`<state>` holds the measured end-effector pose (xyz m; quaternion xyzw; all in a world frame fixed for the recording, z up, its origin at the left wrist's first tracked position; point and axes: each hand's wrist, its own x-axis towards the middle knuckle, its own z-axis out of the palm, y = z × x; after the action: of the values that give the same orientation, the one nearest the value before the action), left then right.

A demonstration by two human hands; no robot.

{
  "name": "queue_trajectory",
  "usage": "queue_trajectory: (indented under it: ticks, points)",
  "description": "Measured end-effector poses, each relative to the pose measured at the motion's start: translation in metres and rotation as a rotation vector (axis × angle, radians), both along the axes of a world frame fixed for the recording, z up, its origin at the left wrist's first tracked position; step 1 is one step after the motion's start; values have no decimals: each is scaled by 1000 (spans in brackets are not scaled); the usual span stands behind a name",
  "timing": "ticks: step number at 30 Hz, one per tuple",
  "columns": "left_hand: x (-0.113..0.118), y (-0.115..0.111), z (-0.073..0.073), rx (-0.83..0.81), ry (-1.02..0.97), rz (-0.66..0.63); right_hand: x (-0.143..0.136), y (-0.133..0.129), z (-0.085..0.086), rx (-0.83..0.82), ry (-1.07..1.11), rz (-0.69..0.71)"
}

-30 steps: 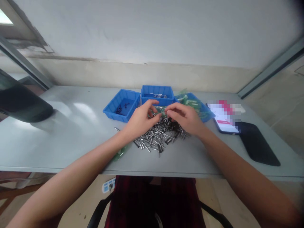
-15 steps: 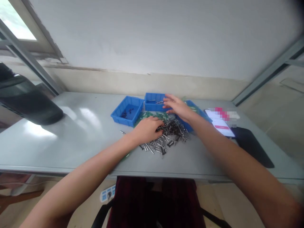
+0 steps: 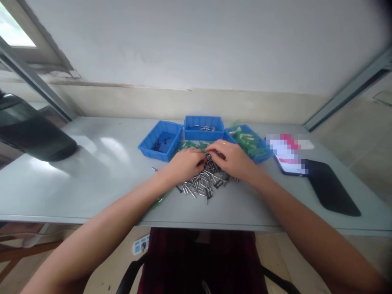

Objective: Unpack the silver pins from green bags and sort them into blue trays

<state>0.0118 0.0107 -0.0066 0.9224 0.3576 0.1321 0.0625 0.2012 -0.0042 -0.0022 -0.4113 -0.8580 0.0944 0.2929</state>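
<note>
A loose pile of thin metal fasteners (image 3: 199, 185), some silver and some dark, lies on the grey table; they look like rivets or screws. My left hand (image 3: 186, 164) rests over the pile's left side, with fingers curled and closed together. Just right of it, my right hand (image 3: 231, 158) bends down over the pile, thumb and fingers drawn in. The fingertips of both hands nearly meet, and whatever they pinch is too small or hidden to name. Green plastic (image 3: 191, 145) shows behind the pile, partly covered by my hands.
Behind my hands stand a left blue bin (image 3: 147, 150) with a few dark pieces, a middle blue bin (image 3: 203, 134) with silver pieces, and a right blue bin (image 3: 266, 155) holding a green bag (image 3: 248, 141). A phone (image 3: 286, 159) and dark pad (image 3: 333, 188) lie right; a dark bottle (image 3: 36, 134) left.
My right hand has come back from the middle bin, down and toward me, to the pile beside my left hand. My left hand stays at the pile. The view has shifted slightly.
</note>
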Motion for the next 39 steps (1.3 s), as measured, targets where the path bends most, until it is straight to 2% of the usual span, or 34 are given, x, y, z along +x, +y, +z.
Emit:
queue_trajectory:
  ticks: [5, 12, 19, 25, 32, 39]
  points:
    - [0, 1, 0, -32, -2, 5, 6, -1, 8, -87, -180, -61]
    - [0, 0, -1, -6, 2, 23, 8, -2, 5, -175, -348, -137]
    - [0, 0, -1, -4, -16, 18, 7, -2, 3, -185, -357, -157]
    - [0, -1, 1, -18, 3, 39, 6, -5, 3, -111, -402, -183]
    - [1, -2, 5, 20, -23, 36, 10, -3, 11, -74, -282, -214]
    - [0, -2, 9, -1, -148, 78, 8, -5, 17, -109, -18, -161]
